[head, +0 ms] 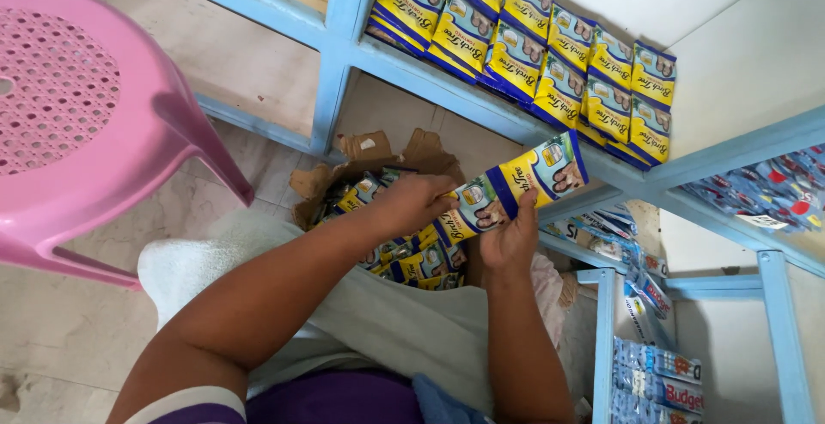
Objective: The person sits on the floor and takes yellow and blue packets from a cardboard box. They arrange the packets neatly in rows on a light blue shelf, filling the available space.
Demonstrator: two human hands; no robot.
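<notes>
The left hand [412, 203] and the right hand [509, 237] together hold a short strip of yellow-and-blue sachets [516, 188], which runs from lower left to upper right just above the person's lap. The left hand's fingers are curled down over the strip's lower end, pinching it from above, while the right hand cups it from beneath, thumb pressed on the front and fingers behind; held at two points like this, the strip stays flat and stretched instead of folding. Directly below the hands sits an open cardboard box [344, 175], flaps torn and spread, filled with more sachets of the same kind, so it lies within easy reach between the person's knees and the shelf. A pale cloth [378, 312] covers the lap under the forearms. On the far side, a light blue shelf [412, 67] carries rows of the same sachets [533, 37], overlapped like roof tiles with their fronts up, probably so each can be seen and picked off singly. To the right, a lower compartment holds blue packets [765, 188], and near the right edge more blue-and-white strips [657, 377] hang along a shelf post. A pink plastic stool [77, 123] with a perforated seat stands at the left on a pale tiled floor [77, 321]. The shelf boards look plain and whitish inside the blue frame.
</notes>
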